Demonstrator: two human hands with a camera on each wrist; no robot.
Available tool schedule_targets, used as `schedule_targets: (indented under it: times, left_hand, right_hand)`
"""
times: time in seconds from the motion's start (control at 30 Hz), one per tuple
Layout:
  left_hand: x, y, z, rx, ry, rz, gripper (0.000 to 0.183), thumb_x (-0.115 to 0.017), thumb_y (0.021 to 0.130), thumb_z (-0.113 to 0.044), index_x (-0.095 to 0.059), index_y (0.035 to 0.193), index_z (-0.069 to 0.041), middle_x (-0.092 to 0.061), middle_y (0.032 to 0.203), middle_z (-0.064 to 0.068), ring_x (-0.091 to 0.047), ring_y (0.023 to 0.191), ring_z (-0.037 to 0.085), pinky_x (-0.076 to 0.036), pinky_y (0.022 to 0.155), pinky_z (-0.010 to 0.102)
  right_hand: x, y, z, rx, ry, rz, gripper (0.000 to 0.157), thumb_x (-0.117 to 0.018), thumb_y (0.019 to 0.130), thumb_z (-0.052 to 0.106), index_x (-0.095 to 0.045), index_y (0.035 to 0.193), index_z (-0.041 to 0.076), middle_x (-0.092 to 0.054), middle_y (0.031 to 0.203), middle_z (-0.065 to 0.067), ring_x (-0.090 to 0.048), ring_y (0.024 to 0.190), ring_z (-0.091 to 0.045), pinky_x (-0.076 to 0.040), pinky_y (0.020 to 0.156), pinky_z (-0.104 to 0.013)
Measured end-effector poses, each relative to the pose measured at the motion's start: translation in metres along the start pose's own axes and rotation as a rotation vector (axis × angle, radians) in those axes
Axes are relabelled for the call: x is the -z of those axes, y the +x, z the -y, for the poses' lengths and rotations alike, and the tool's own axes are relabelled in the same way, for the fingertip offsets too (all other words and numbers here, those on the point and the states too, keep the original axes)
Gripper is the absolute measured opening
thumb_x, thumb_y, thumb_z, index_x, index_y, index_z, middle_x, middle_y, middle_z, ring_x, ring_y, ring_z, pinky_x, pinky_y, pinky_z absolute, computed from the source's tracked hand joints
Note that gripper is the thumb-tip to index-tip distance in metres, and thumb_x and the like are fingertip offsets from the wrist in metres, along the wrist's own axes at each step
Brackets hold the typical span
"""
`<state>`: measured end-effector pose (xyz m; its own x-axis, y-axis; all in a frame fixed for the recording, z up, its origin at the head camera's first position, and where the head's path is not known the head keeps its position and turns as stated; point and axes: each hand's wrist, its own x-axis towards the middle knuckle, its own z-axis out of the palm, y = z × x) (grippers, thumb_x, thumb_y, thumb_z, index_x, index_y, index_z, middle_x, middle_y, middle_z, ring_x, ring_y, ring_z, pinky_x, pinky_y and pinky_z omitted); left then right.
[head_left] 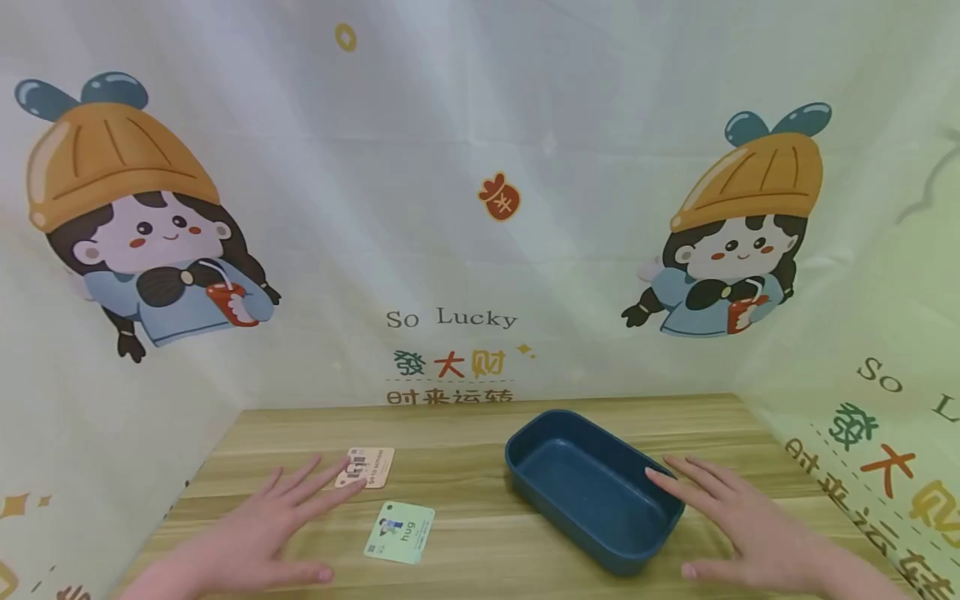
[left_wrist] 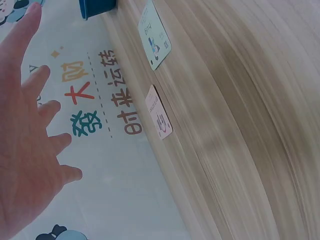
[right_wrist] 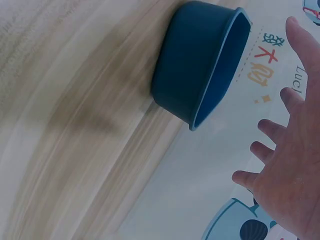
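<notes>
My left hand (head_left: 258, 533) hovers over the left of the table with its fingers spread, holding nothing. Its fingertips overlap a pink card (head_left: 378, 468) in the head view, and a green card (head_left: 401, 532) printed "hug" lies to the right of its thumb. Both cards lie flat, apart from each other, as the left wrist view confirms. On the right, my right hand (head_left: 765, 529) is also spread and holds nothing. Its index fingertip overlaps the right rim of a dark blue rectangular tub (head_left: 570, 508), which stands upright with its inside visible and nothing in it.
The wood-grain table (head_left: 457, 442) ends against a pale printed curtain (head_left: 420, 208) at the back. More of the same cloth encloses the left and right sides. Bare wood separates the cards from the tub.
</notes>
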<state>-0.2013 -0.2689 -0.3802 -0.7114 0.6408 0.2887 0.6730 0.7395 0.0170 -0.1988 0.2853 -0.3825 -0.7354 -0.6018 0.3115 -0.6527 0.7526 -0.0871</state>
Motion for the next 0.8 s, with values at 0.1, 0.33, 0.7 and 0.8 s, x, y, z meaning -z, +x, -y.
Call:
schedule_targets:
  times: [0.1,0.33,0.7,0.8]
  left_hand:
    - [-0.002,0.001,0.004,0.02,0.005,-0.008,0.082,-0.06,0.074,-0.064,-0.027,0.143,-0.035,-0.021,0.151,-0.002,-0.03,0.129,0.043,-0.029,0.086,0.072]
    - [-0.005,0.006,0.011,0.062,-0.017,0.001,0.08,-0.058,0.074,-0.064,-0.028,0.143,-0.035,-0.023,0.151,-0.001,-0.026,0.132,0.042,-0.026,0.09,0.071]
    - [-0.008,0.008,0.014,0.086,-0.02,-0.01,0.079,-0.057,0.075,-0.064,-0.027,0.143,-0.037,-0.022,0.151,-0.001,-0.027,0.132,0.042,-0.024,0.091,0.072]
    - [-0.008,0.012,0.015,0.088,-0.02,-0.023,0.078,-0.057,0.076,-0.063,-0.028,0.143,-0.035,-0.023,0.151,0.0,-0.027,0.131,0.042,-0.025,0.091,0.072]
  right_hand:
    - [0.002,0.005,-0.001,-0.032,0.019,0.012,0.084,-0.061,0.073,0.062,-0.024,0.144,0.034,-0.03,0.147,-0.004,-0.034,0.128,-0.033,-0.041,0.086,-0.057]
    - [0.004,0.014,-0.005,-0.03,0.03,-0.003,0.082,-0.063,0.074,0.059,-0.025,0.143,0.035,-0.031,0.146,-0.003,-0.034,0.128,-0.032,-0.043,0.083,-0.055]
    - [-0.001,0.018,-0.01,-0.028,0.061,-0.054,0.08,-0.066,0.076,0.053,-0.029,0.143,0.032,-0.034,0.144,-0.002,-0.038,0.125,-0.033,-0.043,0.083,-0.056]
    - [-0.002,0.02,-0.014,-0.055,0.079,-0.045,0.078,-0.064,0.077,0.053,-0.029,0.143,0.032,-0.035,0.143,-0.003,-0.038,0.125,-0.032,-0.042,0.085,-0.055]
